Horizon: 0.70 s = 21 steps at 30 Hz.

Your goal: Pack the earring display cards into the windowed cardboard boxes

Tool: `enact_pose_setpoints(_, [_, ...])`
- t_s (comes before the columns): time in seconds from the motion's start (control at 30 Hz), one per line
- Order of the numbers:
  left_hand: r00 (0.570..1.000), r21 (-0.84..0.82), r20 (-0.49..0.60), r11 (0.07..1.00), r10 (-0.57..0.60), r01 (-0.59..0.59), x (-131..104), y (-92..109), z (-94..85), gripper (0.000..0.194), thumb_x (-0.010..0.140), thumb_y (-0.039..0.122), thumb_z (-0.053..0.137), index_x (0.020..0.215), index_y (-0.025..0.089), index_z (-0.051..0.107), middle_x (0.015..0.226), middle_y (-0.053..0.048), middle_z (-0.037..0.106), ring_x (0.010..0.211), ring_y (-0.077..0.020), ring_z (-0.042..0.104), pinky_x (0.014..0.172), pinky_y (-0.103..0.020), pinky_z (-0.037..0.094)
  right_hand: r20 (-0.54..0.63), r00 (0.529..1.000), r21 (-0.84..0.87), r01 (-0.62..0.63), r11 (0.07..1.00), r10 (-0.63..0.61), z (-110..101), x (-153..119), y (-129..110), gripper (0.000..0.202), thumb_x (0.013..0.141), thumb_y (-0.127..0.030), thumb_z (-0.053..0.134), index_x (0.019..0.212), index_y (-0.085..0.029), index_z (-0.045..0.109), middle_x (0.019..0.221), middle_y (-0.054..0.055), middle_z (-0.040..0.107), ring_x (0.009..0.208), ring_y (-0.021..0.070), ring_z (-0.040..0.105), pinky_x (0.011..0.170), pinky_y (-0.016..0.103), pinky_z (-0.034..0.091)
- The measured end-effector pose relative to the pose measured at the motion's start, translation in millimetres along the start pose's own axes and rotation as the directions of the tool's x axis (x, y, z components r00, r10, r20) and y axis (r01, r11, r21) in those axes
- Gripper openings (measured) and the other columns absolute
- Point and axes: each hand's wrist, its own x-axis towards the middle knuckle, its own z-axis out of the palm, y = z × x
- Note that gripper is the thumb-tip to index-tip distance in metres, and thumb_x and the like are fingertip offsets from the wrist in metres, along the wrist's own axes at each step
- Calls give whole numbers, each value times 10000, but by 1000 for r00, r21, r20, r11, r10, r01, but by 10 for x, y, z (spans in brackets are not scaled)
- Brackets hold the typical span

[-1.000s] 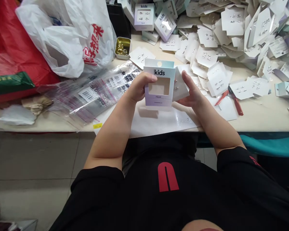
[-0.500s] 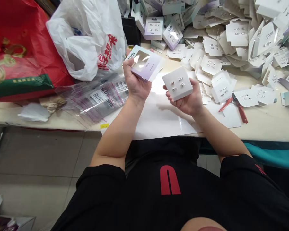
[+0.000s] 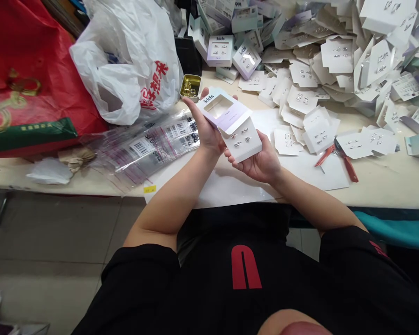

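My left hand (image 3: 208, 130) holds a small windowed box (image 3: 232, 116), white and lilac with "kids" printed on it, from below and the left. Its thumb points away from the box. My right hand (image 3: 263, 160) grips a white card insert (image 3: 242, 148) carrying several small silvery rings. The card's far end meets the near end of the box and is partly covered by it; how far it reaches inside I cannot tell. Both hands are above a white sheet (image 3: 226, 190) on the table.
Loose ring cards (image 3: 302, 95) are heaped at the back right, with filled boxes (image 3: 219, 50) at the back. Red-handled pliers (image 3: 351, 168) lie on the right. On the left are clear plastic bags (image 3: 143, 149), a white carrier bag (image 3: 125, 60) and a small gold tin (image 3: 190, 86).
The box and the card were apart; now they meet end to end. My right hand has moved left with the card, and my left hand has come right and nearer.
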Motion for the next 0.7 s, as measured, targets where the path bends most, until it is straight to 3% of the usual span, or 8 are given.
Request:
enact_pose_setpoints(0.1, [987, 0, 157, 999, -33, 33, -33, 8, -2, 516, 948, 872, 498, 1222, 463, 651, 974, 33, 796, 1413, -277, 604, 1060, -455, 533, 31, 999, 0, -21, 1000, 21, -40, 8, -13, 784, 1133, -584, 6, 1247, -111, 621, 888, 139, 790, 726, 186, 772, 645, 261, 682])
enact_pose_setpoints(0.2, [962, -27, 272, 999, -23, 31, -104, 10, 50, 383, 1009, 793, 526, 1119, 458, 674, 960, 49, 789, 1097, -241, 751, 944, -406, 591, 52, 998, -11, 31, 999, -31, -106, 33, -3, 750, 1127, -621, 81, 1259, -122, 624, 895, 120, 778, 736, 194, 763, 610, 268, 671])
enact_pose_setpoints(0.27, [972, -15, 234, 1000, -3, 7, -148, 15, 95, 352, 1032, 756, 514, 1092, 450, 679, 949, 50, 790, 1051, -227, 763, 944, -382, 607, 46, 995, -22, 92, 995, -91, -141, 56, 17, 712, 1118, -654, 159, 1262, -136, 626, 905, 106, 767, 750, 197, 757, 599, 269, 665])
enact_pose_setpoints(0.4, [997, 95, 77, 995, -15, 7, -194, 46, 129, 464, 994, 785, 486, 1306, 490, 662, 997, 17, 808, 1290, -269, 690, 917, -396, 620, 34, 990, -80, 136, 987, -134, -171, 94, 56, 681, 1103, -677, 237, 1279, -145, 624, 909, 97, 749, 748, 195, 739, 579, 263, 644])
enact_pose_setpoints(0.53, [981, 30, 185, 997, 58, -64, -198, 81, 107, 420, 1048, 723, 486, 1297, 434, 662, 965, 5, 762, 1140, -259, 752, 880, -385, 637, 52, 991, -133, 130, 982, -124, -185, 89, 74, 659, 1088, -708, 302, 1273, -165, 627, 917, 83, 743, 740, 186, 725, 583, 257, 635])
enact_pose_setpoints(0.6, [965, 11, 241, 994, 100, -106, -197, 93, 100, 364, 1066, 682, 483, 1218, 407, 666, 963, 15, 749, 1054, -241, 768, 925, -387, 637, 77, 988, -143, 142, 980, -132, -193, 73, 80, 637, 1074, -724, 358, 1262, -181, 633, 926, 76, 745, 741, 180, 720, 581, 250, 627])
enact_pose_setpoints(0.7, [964, 91, 242, 986, 113, -138, -193, 104, 101, 422, 1048, 715, 434, 1236, 411, 658, 988, 9, 762, 1090, -248, 756, 1018, -406, 619, 111, 986, -163, 144, 976, -127, -201, 57, 81, 601, 1059, -731, 426, 1252, -201, 636, 913, 60, 738, 733, 176, 711, 563, 238, 608])
